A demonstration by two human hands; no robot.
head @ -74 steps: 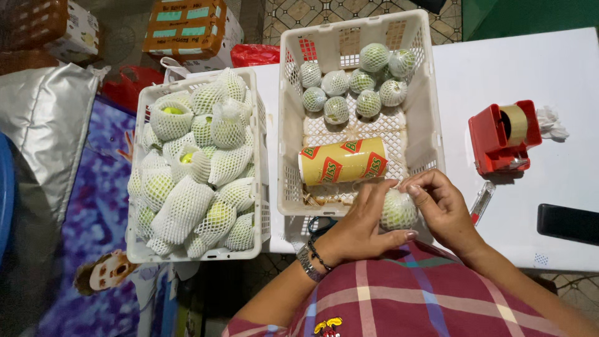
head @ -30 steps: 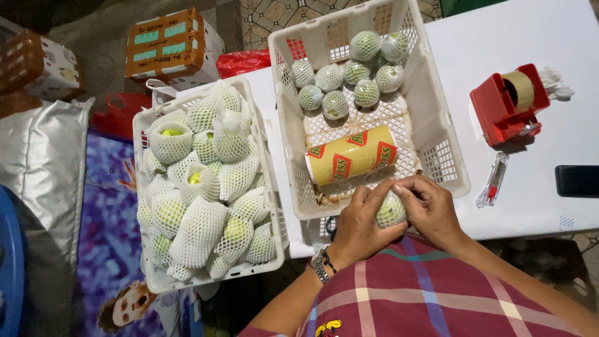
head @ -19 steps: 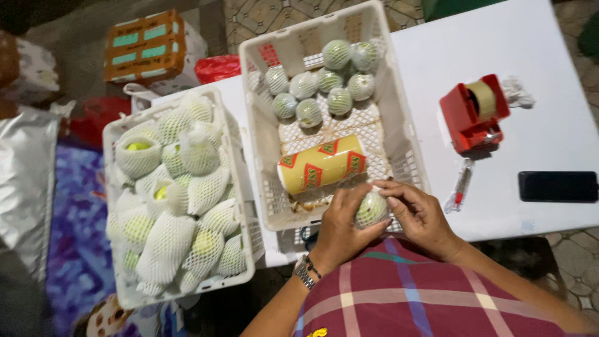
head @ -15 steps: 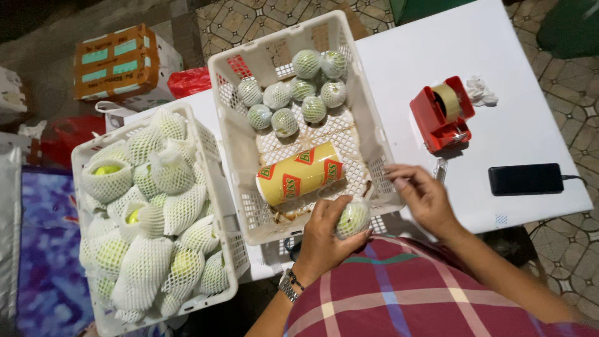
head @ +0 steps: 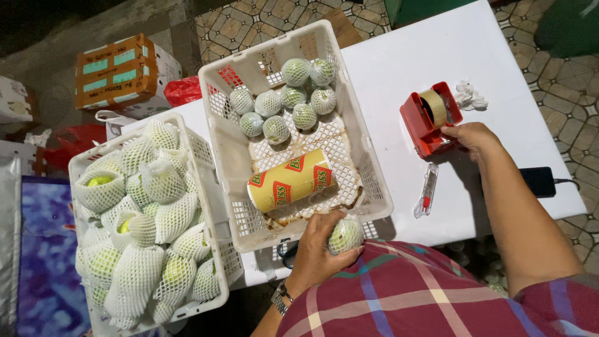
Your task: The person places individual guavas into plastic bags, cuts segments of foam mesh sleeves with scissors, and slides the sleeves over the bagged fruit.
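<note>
i note the right hand (head: pixel 471 138) has left the wrapped fruit (head: pixel 345 235) and now rests loosely curled on the red tape dispenser (head: pixel 429 118); left hand (head: pixel 319 249) alone cups fruit by the near crate (head: pixel 373 187) rim. taping looks next.

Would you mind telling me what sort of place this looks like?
Probably an informal fruit-packing spot: a white table on a tiled floor, a crate of net-sleeved fruit, a second crate of wrapped ones, and a red tape dispenser by the right hand.
</note>
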